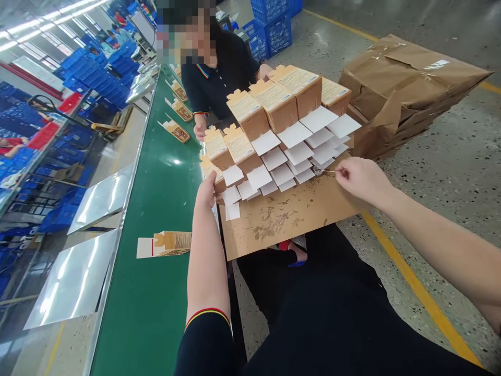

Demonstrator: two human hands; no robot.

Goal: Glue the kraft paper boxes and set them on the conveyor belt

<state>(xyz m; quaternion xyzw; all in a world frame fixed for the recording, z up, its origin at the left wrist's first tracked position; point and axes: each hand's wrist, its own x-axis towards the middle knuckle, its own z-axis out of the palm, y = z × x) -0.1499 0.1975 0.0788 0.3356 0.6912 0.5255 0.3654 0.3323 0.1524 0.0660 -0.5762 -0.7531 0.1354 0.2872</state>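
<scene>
My left hand [206, 192] is at the left end of a stack of cartons [246, 110], its thumb against a small tan carton [211, 172] and its other fingers partly hidden. The cartons lie in stepped rows with white flaps [259, 177] sticking out towards me. To the right, my right hand [362, 180] pinches a thin stick [330, 171]. The stick's far end meets a small round, clear-looking piece beside the lowest flaps; its kind I cannot make out. Under the stack lies a brown board [282, 211] marked with dark smears.
A co-worker [219, 78] faces me across the stack, hands near the cartons. On the left runs a green conveyor belt [148, 297] with single cartons, one being a nearby carton [172, 244]. A paper-wrapped pile [410, 78] stands right, blue crates [270, 31] behind.
</scene>
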